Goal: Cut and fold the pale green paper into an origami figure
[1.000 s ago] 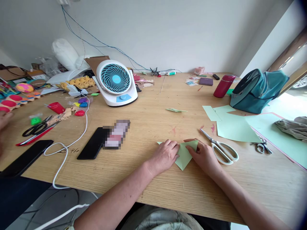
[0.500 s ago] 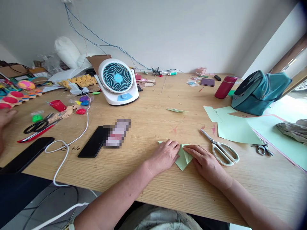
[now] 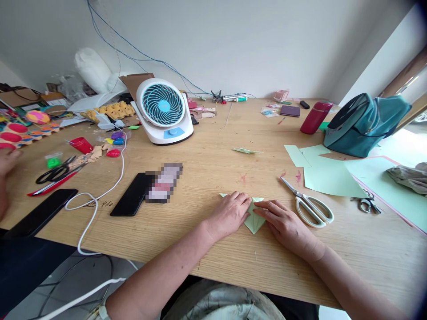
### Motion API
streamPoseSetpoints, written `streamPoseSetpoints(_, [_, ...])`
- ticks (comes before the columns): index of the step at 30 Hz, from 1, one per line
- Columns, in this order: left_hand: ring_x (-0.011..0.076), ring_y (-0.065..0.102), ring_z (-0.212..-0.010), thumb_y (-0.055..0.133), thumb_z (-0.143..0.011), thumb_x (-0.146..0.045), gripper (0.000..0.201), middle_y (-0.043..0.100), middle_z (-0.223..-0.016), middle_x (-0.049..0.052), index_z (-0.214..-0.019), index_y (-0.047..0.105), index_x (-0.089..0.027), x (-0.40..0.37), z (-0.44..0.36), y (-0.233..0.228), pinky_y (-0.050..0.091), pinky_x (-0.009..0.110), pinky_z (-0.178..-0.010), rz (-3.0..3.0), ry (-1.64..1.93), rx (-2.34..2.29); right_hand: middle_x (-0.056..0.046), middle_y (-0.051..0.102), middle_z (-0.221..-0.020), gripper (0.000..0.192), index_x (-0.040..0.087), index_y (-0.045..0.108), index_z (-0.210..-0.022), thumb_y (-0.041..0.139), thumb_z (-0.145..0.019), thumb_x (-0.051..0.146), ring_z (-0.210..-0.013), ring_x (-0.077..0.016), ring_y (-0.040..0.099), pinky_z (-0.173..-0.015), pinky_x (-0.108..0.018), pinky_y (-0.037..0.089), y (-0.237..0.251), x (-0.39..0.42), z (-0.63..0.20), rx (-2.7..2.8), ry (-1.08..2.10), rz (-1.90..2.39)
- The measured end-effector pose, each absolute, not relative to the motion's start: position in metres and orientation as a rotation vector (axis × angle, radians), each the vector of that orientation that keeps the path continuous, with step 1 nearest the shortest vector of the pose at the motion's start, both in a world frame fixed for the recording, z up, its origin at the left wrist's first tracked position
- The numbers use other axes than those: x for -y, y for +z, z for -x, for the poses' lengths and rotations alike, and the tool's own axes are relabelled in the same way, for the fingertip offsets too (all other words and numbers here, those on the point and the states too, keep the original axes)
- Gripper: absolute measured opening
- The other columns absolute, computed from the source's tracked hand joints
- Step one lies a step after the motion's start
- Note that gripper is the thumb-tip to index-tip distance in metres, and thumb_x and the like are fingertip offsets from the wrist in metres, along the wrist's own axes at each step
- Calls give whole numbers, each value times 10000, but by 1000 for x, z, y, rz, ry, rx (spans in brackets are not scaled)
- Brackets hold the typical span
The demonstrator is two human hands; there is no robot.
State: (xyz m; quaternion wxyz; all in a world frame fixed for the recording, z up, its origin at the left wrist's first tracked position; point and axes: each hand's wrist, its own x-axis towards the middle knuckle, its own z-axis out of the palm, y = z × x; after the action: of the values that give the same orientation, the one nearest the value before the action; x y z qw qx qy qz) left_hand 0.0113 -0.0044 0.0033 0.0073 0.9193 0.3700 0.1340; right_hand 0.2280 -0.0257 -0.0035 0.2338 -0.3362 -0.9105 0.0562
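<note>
A small piece of folded light green paper point(image 3: 254, 224) lies on the table in front of me, its pointed tip towards me and a crease down its middle. My left hand point(image 3: 231, 211) presses the paper's left side down, fingers close together, with a green corner showing past the knuckles. From the right, my right hand point(image 3: 280, 222) holds a folded flap with its fingertips, close to the left fingers. Much of the paper is hidden under both hands. White-handled scissors point(image 3: 312, 209) lie just right of my right hand.
Green paper sheets point(image 3: 333, 178), keys point(image 3: 367, 204), a teal bag point(image 3: 363, 126) and a red flask point(image 3: 316, 118) are on the right. A folded green piece point(image 3: 247, 151) lies ahead. Phones point(image 3: 128, 195), a fan point(image 3: 163, 111) and another person's hand point(image 3: 8, 162) are leftward.
The paper's right flap, raised before, now lies flatter against the middle crease, and the lower point looks narrower. My right fingers have shifted slightly with it; the left hand stays in place.
</note>
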Motion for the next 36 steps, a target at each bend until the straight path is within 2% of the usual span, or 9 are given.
streamPoseSetpoints(10, [238, 528, -1070, 521, -947, -249, 243, 573, -1142, 87, -1173, 530, -161, 1, -8, 1, 482, 372, -930, -2826, 463, -1090, -115, 661, -1148, 392, 226, 643, -1210, 402, -940, 75, -1030, -236, 605, -867, -426, 576, 2, 26, -226, 2503, 148, 866])
streamPoseSetpoints(15, [235, 526, -1065, 523, -944, -236, 338, 561, -1155, 97, -1269, 478, -154, 3, -9, 4, 472, 371, -936, -2843, 432, -1099, -112, 641, -1175, 397, 224, 632, -1202, 394, -931, 59, -1048, -236, 596, -893, -421, 556, 3, 27, -227, 2527, 191, 875])
streamPoseSetpoints(18, [238, 521, -1070, 528, -943, -241, 316, 561, -1152, 95, -1247, 493, -161, 4, -9, 4, 470, 375, -935, -2839, 432, -1107, -117, 609, -1183, 426, 216, 604, -1220, 390, -899, 35, -1058, -235, 602, -915, -415, 543, 2, 27, -226, 2447, 221, 970])
streamPoseSetpoints(22, [242, 518, -1063, 558, -930, -262, 258, 566, -1134, 93, -1161, 538, -148, 3, -10, 4, 467, 373, -939, -2844, 416, -1112, -101, 587, -1050, 386, 207, 582, -1239, 446, -898, 90, -964, -232, 618, -874, -388, 544, -4, 24, -222, 2306, 257, 1167])
streamPoseSetpoints(25, [246, 517, -1065, 551, -935, -273, 261, 565, -1138, 94, -1165, 538, -152, 3, -10, 5, 468, 373, -930, -2864, 391, -1118, -73, 561, -955, 362, 231, 598, -1232, 466, -913, 123, -876, -218, 610, -808, -359, 543, -7, 19, -220, 2275, 303, 1211])
streamPoseSetpoints(36, [247, 513, -1078, 538, -941, -273, 260, 566, -1156, 93, -1174, 533, -157, 3, -13, 2, 465, 368, -917, -2895, 378, -1144, -68, 548, -963, 535, 250, 591, -1272, 456, -813, 11, -876, -206, 593, -824, -343, 522, -9, 18, -223, 2308, 349, 1148])
